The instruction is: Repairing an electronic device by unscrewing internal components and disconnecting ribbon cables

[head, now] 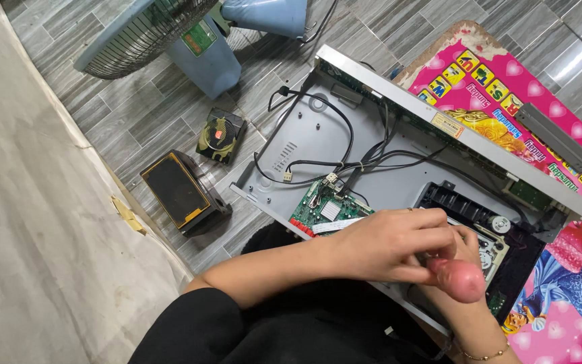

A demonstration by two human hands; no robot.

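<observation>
An opened grey player chassis lies on the tiled floor with its cover off. Inside are a green circuit board, a white ribbon cable, black wires and a black disc drive. My left hand reaches in from the left, fingers curled together over the drive. My right hand, a thin bracelet on its wrist, comes up from below and meets the left hand, its thumb on top. Whatever sits between the fingers is hidden.
A black box speaker and a small camouflage-patterned speaker lie left of the chassis. A pale blue fan stands at the top left. A pink picture mat with a grey metal strip lies to the right. Beige sheeting covers the left.
</observation>
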